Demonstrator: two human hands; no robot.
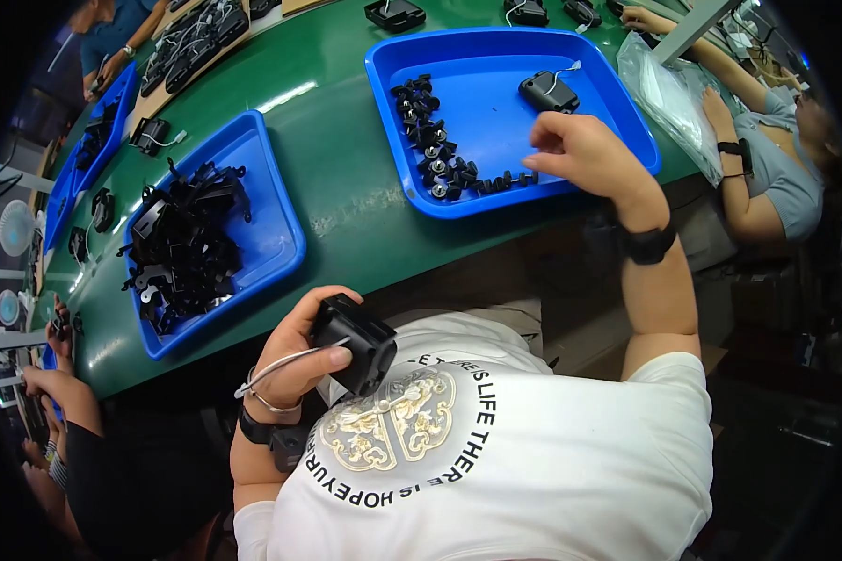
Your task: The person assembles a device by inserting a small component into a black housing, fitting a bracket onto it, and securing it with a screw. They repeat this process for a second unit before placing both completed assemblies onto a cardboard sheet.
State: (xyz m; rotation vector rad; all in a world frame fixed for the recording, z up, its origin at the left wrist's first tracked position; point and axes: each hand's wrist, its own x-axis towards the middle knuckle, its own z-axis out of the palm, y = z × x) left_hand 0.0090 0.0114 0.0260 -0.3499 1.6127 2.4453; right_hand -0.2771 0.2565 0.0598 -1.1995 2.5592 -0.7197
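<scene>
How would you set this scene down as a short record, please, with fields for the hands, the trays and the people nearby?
Left hand: grips black device; white cable trails toward wrist
Right hand: over right tray, fingers bent; cannot tell if it holds anything
Right tray: blue; small pieces along left and near sides, second device toward far right
Left tray: blue; heap of black parts
Table: green
People: co-workers at right, upper left and lower left

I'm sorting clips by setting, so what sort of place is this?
Most likely an assembly workshop: blue trays hold many small black parts on a green worktable, other people are around it, and the left hand holds a black boxy device.
</scene>
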